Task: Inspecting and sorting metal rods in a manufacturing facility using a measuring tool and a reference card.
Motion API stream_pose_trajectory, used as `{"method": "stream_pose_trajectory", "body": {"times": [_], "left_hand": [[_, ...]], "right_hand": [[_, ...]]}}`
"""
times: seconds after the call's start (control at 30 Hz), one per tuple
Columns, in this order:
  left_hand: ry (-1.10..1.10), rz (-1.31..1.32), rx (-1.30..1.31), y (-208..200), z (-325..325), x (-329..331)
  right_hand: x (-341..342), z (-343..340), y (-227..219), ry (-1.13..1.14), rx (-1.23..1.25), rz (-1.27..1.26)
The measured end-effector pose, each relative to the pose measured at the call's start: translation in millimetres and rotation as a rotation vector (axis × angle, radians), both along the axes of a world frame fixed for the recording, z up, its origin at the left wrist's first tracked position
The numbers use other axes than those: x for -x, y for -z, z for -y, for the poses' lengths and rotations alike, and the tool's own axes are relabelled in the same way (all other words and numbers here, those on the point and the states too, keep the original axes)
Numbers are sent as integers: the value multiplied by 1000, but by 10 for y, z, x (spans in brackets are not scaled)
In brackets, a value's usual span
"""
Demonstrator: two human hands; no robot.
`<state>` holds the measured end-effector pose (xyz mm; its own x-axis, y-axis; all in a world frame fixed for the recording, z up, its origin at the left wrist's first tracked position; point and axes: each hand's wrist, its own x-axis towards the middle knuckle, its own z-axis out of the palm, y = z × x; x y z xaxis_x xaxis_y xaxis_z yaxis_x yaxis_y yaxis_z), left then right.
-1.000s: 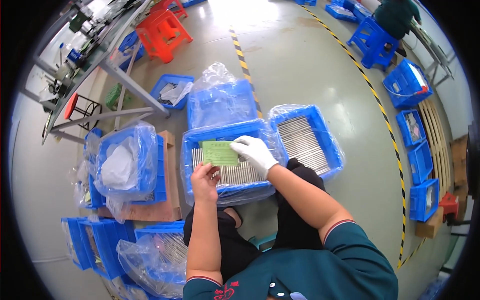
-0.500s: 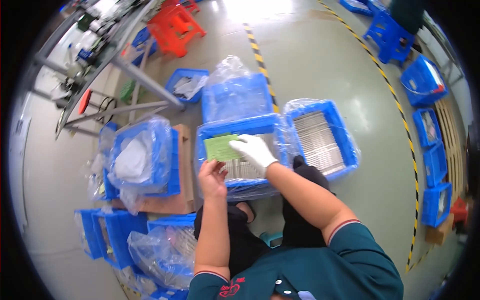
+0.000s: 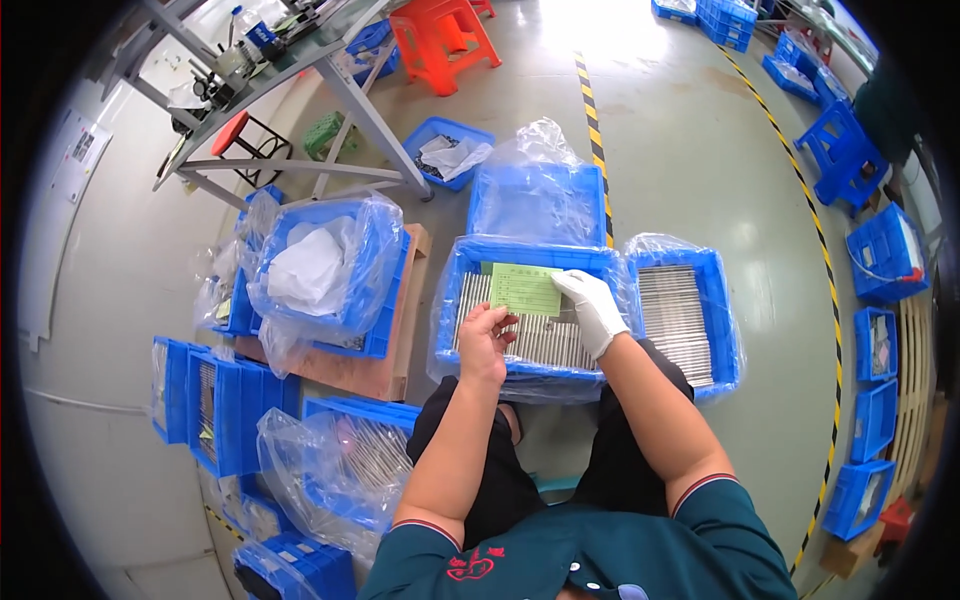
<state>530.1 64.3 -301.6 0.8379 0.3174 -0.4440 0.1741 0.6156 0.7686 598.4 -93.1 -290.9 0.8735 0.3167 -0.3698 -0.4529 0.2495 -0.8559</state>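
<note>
A green printed card [image 3: 525,290] is held up over the blue crate [image 3: 612,262] in front of me. My right hand [image 3: 592,308], in a white glove, pinches its right edge. At the lower left corner, the bare fingers of my left hand [image 3: 486,342] are curled against the card. Below, rows of thin metal rods [image 3: 545,345] fill the crate, which is lined with clear plastic film. Part of the rows is hidden behind the card and my hands.
To the right stands another film-lined crate of rods [image 3: 675,320]. Behind is a film-covered blue crate [image 3: 538,200]. At left, a crate with white sheeting [image 3: 308,270] sits on a wooden pallet [image 3: 405,340]. A metal-framed workbench [image 3: 370,120] and a red stool [image 3: 445,45] are farther back.
My view has swung left, so the crates appear farther right. The card, blurred and tilted before, is now level and sharper. Both hands stay at it.
</note>
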Motion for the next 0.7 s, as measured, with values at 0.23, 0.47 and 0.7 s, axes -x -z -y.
{"method": "stream_pose_trajectory", "body": {"times": [0.23,0.47,0.7], "left_hand": [[-1,13,-7,-49,45,8],[39,30,3,4,30,0],[30,19,8,-17,56,1]], "right_hand": [[-6,23,-7,18,-89,-81],[-31,43,35,29,-105,-63],[-34,79,18,30,-91,-53]]}}
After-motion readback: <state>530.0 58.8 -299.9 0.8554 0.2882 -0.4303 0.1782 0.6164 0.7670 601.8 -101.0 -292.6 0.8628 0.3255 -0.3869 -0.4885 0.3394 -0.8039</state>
